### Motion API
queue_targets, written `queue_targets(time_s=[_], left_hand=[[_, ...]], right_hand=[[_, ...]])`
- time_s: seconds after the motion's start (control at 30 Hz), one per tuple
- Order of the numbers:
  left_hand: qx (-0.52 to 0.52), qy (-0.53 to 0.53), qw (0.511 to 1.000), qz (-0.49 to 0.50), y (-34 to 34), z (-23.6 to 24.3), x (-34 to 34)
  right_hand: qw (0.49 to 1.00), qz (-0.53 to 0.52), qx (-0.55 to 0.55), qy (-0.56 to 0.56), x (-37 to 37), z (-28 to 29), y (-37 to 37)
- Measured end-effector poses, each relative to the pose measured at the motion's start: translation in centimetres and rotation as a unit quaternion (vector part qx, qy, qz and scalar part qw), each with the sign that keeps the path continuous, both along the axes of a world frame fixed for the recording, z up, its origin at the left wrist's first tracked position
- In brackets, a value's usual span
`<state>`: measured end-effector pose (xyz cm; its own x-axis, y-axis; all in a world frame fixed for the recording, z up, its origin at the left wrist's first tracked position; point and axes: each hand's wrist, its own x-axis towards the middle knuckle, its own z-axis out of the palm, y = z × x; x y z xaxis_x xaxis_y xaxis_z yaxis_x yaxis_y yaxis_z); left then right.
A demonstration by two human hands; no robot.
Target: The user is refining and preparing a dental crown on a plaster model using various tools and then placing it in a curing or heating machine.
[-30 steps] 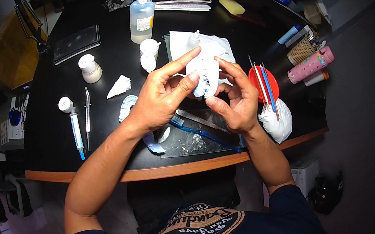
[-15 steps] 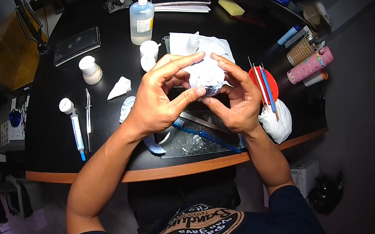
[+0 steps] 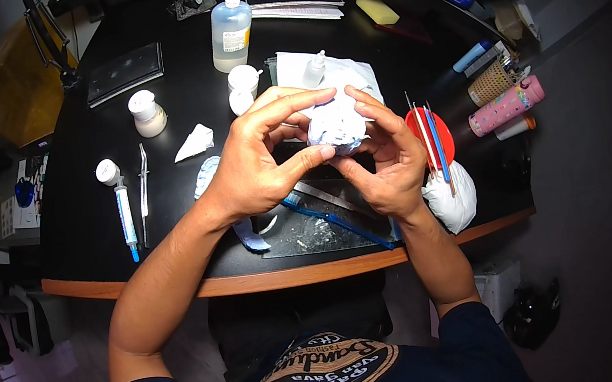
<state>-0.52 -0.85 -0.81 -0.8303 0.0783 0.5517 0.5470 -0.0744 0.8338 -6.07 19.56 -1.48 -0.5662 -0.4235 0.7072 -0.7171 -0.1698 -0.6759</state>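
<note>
Both hands, left hand point(image 3: 257, 163) and right hand point(image 3: 390, 161), have their grip clamped on a white lump point(image 3: 335, 123) held above the worktop point(image 3: 171, 108). Shaping seems midway; syringe point(image 3: 123, 209) lies at nine o'clock.

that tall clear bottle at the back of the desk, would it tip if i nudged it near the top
Probably yes. The clear bottle stands upright, tall and narrow on a small base, so a push near its white nozzle would likely topple it. It looks largely full of clear liquid, which may steady it somewhat. Its smooth wall looks fairly slippery on the black desk.
</note>
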Motion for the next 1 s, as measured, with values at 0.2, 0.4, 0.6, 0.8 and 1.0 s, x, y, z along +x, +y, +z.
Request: queue_targets(time_s=[0.2, 0.4, 0.6, 0.8, 1.0], left_hand=[[0.095, -0.092, 0.988, -0.079, -0.3, 0.1, 0.2], [0.171, -0.102, 0.980, -0.008, -2.0, 0.0, -1.2], [0.182, -0.109, 0.976, 0.041, -2.4, -0.1, -1.7], [0.165, -0.109, 0.980, 0.035, -2.4, -0.5, -1.4], [0.130, -0.109, 0.986, 0.006, -2.3, -0.4, -1.1]], right_hand=[[0.999, 0.014, -0.011, -0.045, 0.3, -0.1, 0.3], [0.984, 0.016, -0.048, -0.173, 0.2, 1.2, 1.0], [0.971, 0.017, 0.081, -0.223, -0.8, 1.7, 2.5], [0.926, -0.106, 0.357, -0.070, -0.8, 2.2, 3.2], [0.913, -0.108, 0.391, -0.051, -0.3, 2.4, 3.4]])
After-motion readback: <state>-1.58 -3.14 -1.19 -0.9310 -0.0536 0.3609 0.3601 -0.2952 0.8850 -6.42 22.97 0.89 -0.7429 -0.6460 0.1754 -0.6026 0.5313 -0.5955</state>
